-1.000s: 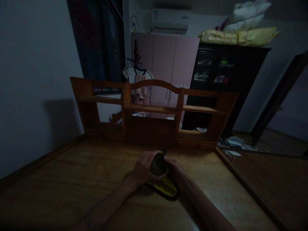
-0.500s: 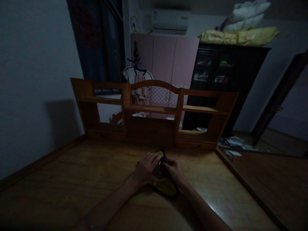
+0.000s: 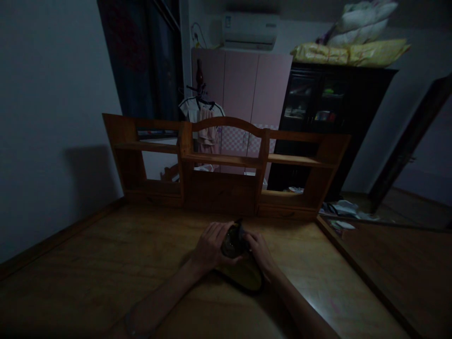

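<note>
The room is dim. On the wooden table (image 3: 106,263) in front of me lies a yellow, dark-edged object (image 3: 243,275) whose kind I cannot make out. Above its far end sits a dark rounded part (image 3: 232,242), held between both hands. My left hand (image 3: 211,245) curls round that dark part from the left, fingers closed on it. My right hand (image 3: 259,252) grips it from the right, fingers bent over its top. Both forearms reach in from the bottom edge.
A wooden shelf unit (image 3: 226,165) with open compartments stands along the table's far edge. Behind it are a pink wardrobe (image 3: 247,84), a dark glass-front cabinet (image 3: 318,103) with bedding on top, and an air conditioner (image 3: 249,30). Papers lie on the floor at right (image 3: 342,209).
Both hands stay on the object, with small shifts of the fingers. The yellow part looks darker and lies a little flatter than one second ago.
</note>
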`<state>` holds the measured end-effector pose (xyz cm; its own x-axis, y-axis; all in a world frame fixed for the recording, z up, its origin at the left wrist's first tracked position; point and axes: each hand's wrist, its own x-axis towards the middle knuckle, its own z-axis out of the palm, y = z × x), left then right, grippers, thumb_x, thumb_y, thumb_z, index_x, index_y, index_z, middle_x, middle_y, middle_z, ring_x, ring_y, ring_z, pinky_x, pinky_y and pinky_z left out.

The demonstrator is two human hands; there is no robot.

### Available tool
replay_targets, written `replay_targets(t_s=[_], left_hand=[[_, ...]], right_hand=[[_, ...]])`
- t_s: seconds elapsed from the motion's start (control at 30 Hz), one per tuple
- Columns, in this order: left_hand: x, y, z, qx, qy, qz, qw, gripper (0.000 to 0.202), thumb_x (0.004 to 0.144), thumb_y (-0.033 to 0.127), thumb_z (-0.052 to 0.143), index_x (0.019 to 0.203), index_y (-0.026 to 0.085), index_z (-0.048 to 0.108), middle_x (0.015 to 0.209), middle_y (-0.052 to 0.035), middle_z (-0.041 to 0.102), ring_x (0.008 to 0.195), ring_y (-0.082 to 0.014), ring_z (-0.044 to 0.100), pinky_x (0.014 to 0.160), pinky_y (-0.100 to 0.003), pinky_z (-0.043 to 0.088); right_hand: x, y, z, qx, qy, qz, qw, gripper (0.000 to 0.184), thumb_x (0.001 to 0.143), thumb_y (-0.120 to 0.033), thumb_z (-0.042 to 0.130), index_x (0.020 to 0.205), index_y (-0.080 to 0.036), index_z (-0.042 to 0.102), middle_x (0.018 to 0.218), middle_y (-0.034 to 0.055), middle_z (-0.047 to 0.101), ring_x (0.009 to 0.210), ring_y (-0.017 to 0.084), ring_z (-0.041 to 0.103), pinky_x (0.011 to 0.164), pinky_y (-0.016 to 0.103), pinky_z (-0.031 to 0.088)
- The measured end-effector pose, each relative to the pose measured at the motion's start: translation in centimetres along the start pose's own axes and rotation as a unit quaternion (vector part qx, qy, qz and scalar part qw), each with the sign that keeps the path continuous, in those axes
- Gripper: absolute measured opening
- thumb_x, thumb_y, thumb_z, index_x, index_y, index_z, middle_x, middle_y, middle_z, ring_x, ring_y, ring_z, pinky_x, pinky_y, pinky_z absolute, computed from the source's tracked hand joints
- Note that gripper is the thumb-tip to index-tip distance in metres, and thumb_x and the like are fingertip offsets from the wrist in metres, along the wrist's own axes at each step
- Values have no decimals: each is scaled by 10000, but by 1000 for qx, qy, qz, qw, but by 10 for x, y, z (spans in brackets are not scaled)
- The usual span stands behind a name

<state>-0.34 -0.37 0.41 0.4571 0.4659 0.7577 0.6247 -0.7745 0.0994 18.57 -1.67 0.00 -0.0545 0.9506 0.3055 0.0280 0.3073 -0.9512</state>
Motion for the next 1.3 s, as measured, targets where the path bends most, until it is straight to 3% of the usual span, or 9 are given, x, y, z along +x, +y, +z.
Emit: replay_targets(t_s=[0.17, 0.4, 0.53, 0.63, 0.73, 0.83, 0.93, 1.03, 1.3], left_hand=[[0, 0, -1, 3, -16, 17, 1000, 838, 681, 612, 650, 1329, 139, 407, 1197, -148, 581, 1086, -303, 536, 989, -447, 388], [2, 2, -5, 13, -44, 35, 998, 847, 691, 619, 642, 1363, 169, 391, 1208, -140, 572, 1095, -303, 528, 991, -450, 380], [1, 2, -3, 11, -28, 26, 999, 832, 695, 627, 623, 1351, 164, 403, 1197, -146, 578, 1090, -310, 533, 991, -456, 380], [0, 0, -2, 7, -15, 18, 1000, 847, 683, 635, 630, 1346, 160, 405, 1186, -147, 582, 1082, -311, 538, 978, -445, 394], [0, -1, -3, 8, -7, 1, 1000, 864, 679, 639, 643, 1355, 164, 392, 1199, -145, 573, 1092, -310, 529, 981, -444, 392], [0, -3, -4, 11, 15, -31, 999, 839, 699, 602, 658, 1370, 187, 373, 1233, -136, 551, 1125, -306, 507, 994, -444, 385], [0, -4, -5, 0, 30, -43, 999, 808, 726, 563, 661, 1383, 211, 348, 1276, -129, 525, 1167, -301, 487, 1003, -445, 388], [0, -5, -2, -10, 30, -37, 999, 808, 743, 546, 655, 1396, 214, 313, 1317, -129, 500, 1216, -297, 459, 1026, -448, 381], [2, -1, 1, -25, 66, -10, 997, 723, 808, 456, 627, 1390, 216, 272, 1377, -135, 447, 1285, -280, 409, 1048, -467, 378]], right_hand=[[9, 6, 3, 18, -66, -21, 997, 275, 726, -261, 652, 984, -211, 732, 947, 27, 723, 888, 264, 630, 833, 379, 467], [2, 5, 5, -68, -26, -60, 996, 188, 787, -295, 651, 935, -214, 733, 875, 44, 722, 807, 269, 632, 696, 321, 453], [-1, 2, 3, -129, 21, -79, 988, 166, 802, -352, 648, 781, -219, 745, 689, 47, 702, 623, 236, 596, 584, 287, 393], [-1, 0, 4, -121, 29, -79, 989, 196, 826, -371, 619, 800, -223, 745, 663, 45, 691, 597, 224, 581, 583, 286, 391], [0, -3, 7, -65, 8, -68, 995, 206, 828, -362, 618, 919, -222, 738, 839, 47, 719, 773, 258, 616, 687, 313, 440], [2, -7, 10, 69, -32, 3, 997, 274, 768, -315, 679, 1024, -222, 710, 1003, 46, 707, 951, 274, 608, 817, 353, 450], [2, -13, 11, 207, -84, 86, 971, 405, 721, -252, 705, 1123, -234, 659, 1082, 47, 686, 974, 257, 619, 814, 351, 457], [-1, -21, 10, 297, -134, 112, 939, 506, 688, -193, 714, 1183, -237, 618, 1132, 49, 664, 1015, 250, 610, 817, 337, 462], [-4, -32, 3, 317, -151, 101, 931, 557, 661, -151, 755, 1186, -257, 605, 1221, 43, 603, 1054, 226, 579, 811, 297, 470]])
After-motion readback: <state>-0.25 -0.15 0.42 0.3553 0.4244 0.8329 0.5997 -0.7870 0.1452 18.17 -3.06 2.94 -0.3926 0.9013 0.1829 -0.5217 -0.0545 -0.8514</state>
